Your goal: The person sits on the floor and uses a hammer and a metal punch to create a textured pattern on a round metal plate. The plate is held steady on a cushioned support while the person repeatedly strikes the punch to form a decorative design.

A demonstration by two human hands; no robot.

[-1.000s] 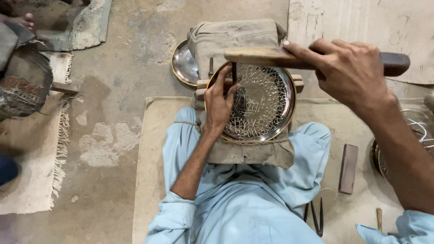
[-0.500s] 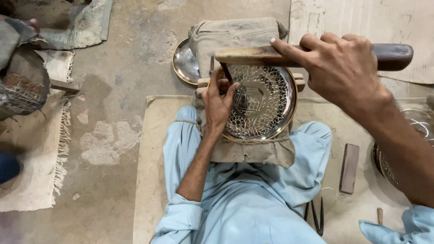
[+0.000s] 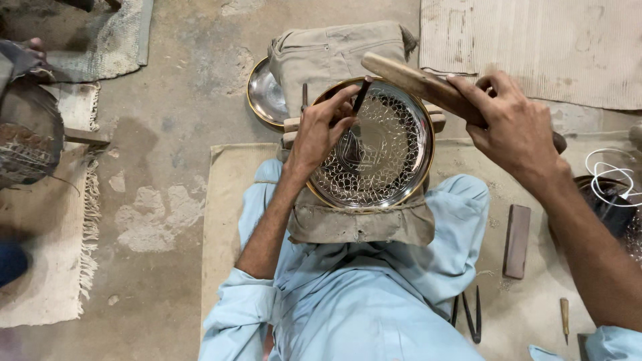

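Our left fingers (image 3: 338,110) pinch a thin dark chisel (image 3: 361,99), its tip set on the round metal plate (image 3: 374,150) at about eleven o'clock of the plate's face. The left hand (image 3: 321,130) rests its heel on the plate's nine o'clock rim. Our right fingers (image 3: 478,93) wrap tightly around a wooden mallet (image 3: 414,80), and the right hand (image 3: 515,130) holds it raised above the plate's one o'clock edge, apart from the chisel head.

The plate lies on a padded cloth block (image 3: 361,224) across our lap, over a wooden bar (image 3: 438,120). We judge the engraving far along: a scale-like net pattern covers nearly the whole face, with a plainer medallion at the centre; how much fine work is left we cannot tell.

Outward, a second shiny plate (image 3: 264,97) peeks from under folded cloth (image 3: 334,50) at eleven o'clock. At four o'clock lie a flat stone (image 3: 517,241), dark tongs (image 3: 471,314) and a small punch (image 3: 565,317). Another worker's patterned piece (image 3: 27,140) sits at nine o'clock.
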